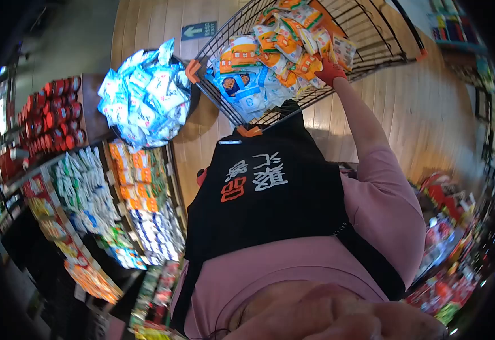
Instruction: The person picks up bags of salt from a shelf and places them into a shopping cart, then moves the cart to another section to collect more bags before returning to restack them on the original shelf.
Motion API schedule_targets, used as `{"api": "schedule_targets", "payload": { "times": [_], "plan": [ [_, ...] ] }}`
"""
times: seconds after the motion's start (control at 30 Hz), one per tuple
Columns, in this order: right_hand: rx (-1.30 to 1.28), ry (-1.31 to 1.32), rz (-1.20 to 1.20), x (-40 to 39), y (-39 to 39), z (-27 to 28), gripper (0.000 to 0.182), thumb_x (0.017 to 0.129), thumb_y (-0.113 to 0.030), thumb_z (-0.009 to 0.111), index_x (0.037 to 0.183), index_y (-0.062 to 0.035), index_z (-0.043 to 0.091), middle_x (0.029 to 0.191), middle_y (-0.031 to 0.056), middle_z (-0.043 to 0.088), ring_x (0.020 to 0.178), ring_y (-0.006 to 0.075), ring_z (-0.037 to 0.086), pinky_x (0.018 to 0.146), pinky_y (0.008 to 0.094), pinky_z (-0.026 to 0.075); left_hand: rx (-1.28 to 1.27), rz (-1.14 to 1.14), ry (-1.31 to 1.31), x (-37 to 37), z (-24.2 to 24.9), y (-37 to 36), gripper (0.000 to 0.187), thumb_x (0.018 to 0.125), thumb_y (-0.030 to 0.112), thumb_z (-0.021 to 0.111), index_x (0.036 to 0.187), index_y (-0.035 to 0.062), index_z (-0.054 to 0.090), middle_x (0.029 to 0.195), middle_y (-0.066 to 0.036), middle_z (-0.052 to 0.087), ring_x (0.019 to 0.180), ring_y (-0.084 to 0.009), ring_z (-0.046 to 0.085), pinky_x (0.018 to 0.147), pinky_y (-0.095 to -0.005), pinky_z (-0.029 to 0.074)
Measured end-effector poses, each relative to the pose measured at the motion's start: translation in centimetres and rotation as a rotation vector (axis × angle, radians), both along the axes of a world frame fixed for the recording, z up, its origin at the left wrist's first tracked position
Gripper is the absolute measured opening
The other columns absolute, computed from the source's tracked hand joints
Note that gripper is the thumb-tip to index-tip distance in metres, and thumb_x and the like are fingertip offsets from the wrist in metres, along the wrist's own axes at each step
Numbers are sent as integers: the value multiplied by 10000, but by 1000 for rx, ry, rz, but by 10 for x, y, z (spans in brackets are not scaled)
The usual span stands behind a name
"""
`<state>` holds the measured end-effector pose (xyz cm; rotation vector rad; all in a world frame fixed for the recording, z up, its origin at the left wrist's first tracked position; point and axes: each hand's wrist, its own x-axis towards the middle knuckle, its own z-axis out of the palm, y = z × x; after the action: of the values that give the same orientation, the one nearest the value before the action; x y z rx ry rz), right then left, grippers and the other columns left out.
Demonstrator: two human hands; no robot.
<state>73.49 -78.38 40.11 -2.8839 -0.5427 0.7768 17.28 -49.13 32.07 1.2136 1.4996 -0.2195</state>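
Note:
My right hand, in a red glove, reaches over the near side of a wire shopping cart. Its fingers are closed at the edge of an orange-and-white packet on the pile. Several more packets like it fill the middle of the cart. Blue-and-white packets lie at the cart's left end. At the left side of my black apron, a small red patch shows, which looks like my left hand; the apron hides most of it, and its fingers do not show.
Left of the cart stands a round bin heaped with blue-and-white packets. Shelves of red-lidded jars and bagged goods line the left. A green arrow sign lies on the wooden floor. Colourful packages are stacked at right.

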Motion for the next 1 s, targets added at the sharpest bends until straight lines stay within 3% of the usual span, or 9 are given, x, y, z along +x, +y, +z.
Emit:
{"api": "schedule_targets", "payload": {
  "times": [0.17,0.37,0.4,0.43,0.53,0.6,0.73,0.87,1.0],
  "plan": [
    [-324,274,90,61,3,-65,993,659,-586,620,1381,-46,203,1410,160,276,1246,298,373,1004,371,342,-95,424,-19,21,38,-123,265,865,149,524,1101,33,495,1037,-200,600,859,-291,627,714,-318,497],
    [-533,281,292,63,27,-72,1064,625,-695,582,1383,-50,205,1417,140,268,1230,275,398,992,381,359,-53,921,-229,54,73,-232,232,873,116,501,1098,63,489,1062,-204,590,870,-287,624,723,-314,497],
    [-517,209,313,61,26,-70,1064,621,-692,588,1382,-49,212,1408,136,292,1219,268,414,984,374,369,-33,1044,-379,51,71,-242,612,825,-5,544,1294,-36,153,1041,-329,548,841,-393,616,758,-423,516],
    [-506,274,311,65,25,-72,1069,607,-693,600,1380,-58,223,1387,132,328,1205,260,431,981,365,373,0,1051,-396,53,73,-246,607,823,-4,548,1292,-38,164,1040,-326,550,847,-386,616,766,-421,515],
    [-191,297,334,64,0,-85,918,630,-619,643,1334,-102,364,1283,116,474,1135,235,502,961,329,389,146,980,-441,61,84,-253,585,822,-2,552,1285,-42,198,1035,-317,557,884,-365,609,795,-410,510],
    [-20,566,712,78,-22,-152,744,701,-520,639,1289,-113,434,1252,105,505,1119,234,512,942,341,403,265,897,-397,83,100,-242,556,821,21,543,1273,-70,232,1012,-268,590,906,-309,611,821,-359,498],
    [239,1327,-243,60,11,-89,418,844,-306,578,1188,-73,529,1122,98,588,987,190,589,798,292,491,414,735,-507,136,129,-204,525,817,41,538,1257,-93,284,983,-222,618,877,-262,623,820,-323,486],
    [592,1628,-478,16,37,13,450,853,-359,566,1196,-72,514,1071,100,610,883,177,632,692,249,524,599,167,-468,201,158,-168,282,906,88,415,1094,-58,566,1212,-119,503,999,-225,592,890,-294,449],
    [640,1610,-395,-26,37,84,452,848,-338,582,1156,-11,529,1091,119,599,915,177,621,762,269,507,-188,192,-1058,266,127,-152,417,941,278,345,1273,28,377,1320,-173,409,1169,-335,454,978,-412,379]
  ]
}}
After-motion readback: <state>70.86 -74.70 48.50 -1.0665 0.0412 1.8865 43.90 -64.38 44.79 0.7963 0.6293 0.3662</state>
